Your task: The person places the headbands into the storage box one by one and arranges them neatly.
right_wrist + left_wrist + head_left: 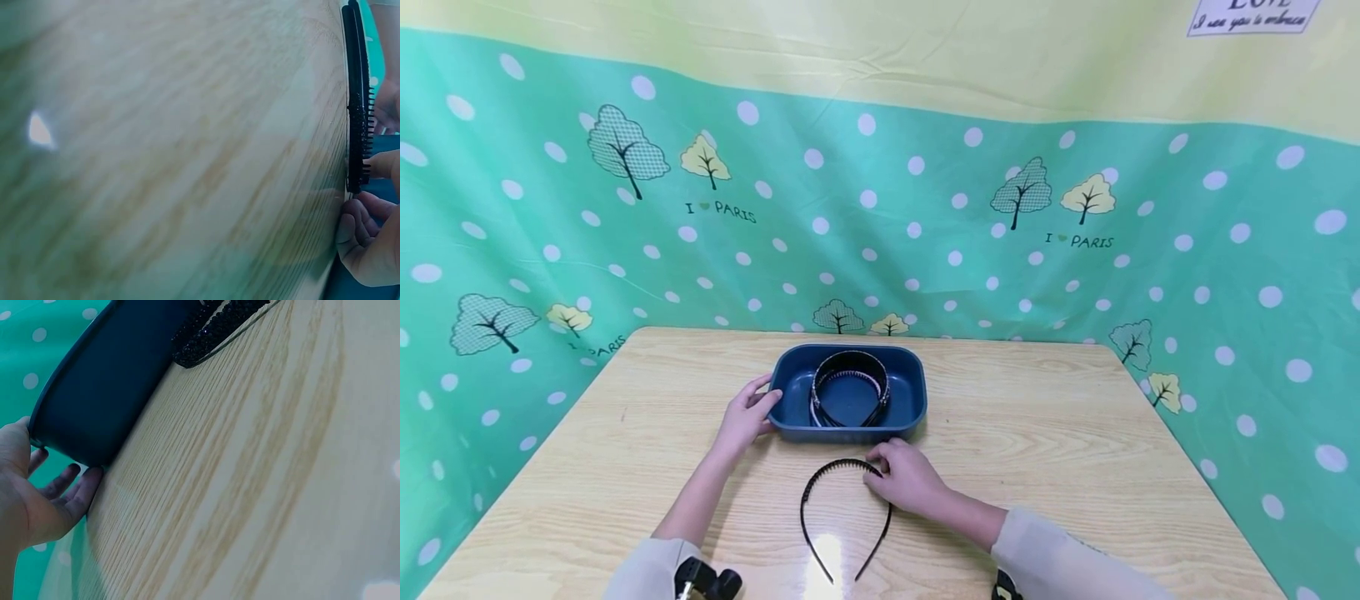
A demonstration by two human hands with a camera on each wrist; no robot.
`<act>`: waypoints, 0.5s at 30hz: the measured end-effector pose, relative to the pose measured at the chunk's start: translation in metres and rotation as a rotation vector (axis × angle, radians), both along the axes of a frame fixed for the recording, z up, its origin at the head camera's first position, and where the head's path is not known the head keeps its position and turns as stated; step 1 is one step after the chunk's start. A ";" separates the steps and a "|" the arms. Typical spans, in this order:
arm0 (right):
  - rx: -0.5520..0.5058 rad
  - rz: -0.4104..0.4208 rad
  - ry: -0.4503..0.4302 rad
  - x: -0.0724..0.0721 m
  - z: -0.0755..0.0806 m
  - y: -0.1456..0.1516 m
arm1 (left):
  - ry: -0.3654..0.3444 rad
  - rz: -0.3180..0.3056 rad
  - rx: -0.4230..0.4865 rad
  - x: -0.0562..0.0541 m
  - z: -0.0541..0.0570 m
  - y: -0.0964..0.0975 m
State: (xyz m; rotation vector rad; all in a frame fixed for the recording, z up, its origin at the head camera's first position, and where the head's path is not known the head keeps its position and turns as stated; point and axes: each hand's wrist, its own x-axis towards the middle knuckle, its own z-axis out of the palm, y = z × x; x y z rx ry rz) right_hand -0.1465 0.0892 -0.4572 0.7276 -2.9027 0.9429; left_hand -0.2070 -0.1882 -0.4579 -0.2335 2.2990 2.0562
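A dark blue plastic basin [847, 434] stands on the wooden table, with several headbands [850, 359] lying in it, the uppermost wide and black. At the basin's left end my left hand [745, 421] grips the wall, thumb over the rim and fingers outside. In front of the basin, a black toothed headband [841, 464] lies with its two ends toward me. My right hand [906, 477] pinches its upper right part between thumb and fingertips. The right wrist view shows the headband's row of teeth [369, 119] beside the fingers.
The light wooden table [1037, 417] extends to both sides of the basin. Behind it hangs a green and yellow curtain [865, 242] with white dots and printed trees. A bright light reflection shows on the table near the headband's ends.
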 end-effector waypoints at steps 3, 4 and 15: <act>0.017 0.003 0.005 0.000 0.000 -0.001 | 0.000 -0.005 -0.013 0.000 0.000 0.000; 0.020 0.003 0.006 0.001 0.000 -0.001 | 0.000 -0.006 -0.018 0.001 0.000 -0.001; 0.021 0.006 0.015 0.001 0.001 -0.002 | -0.001 -0.004 0.001 0.000 0.001 -0.001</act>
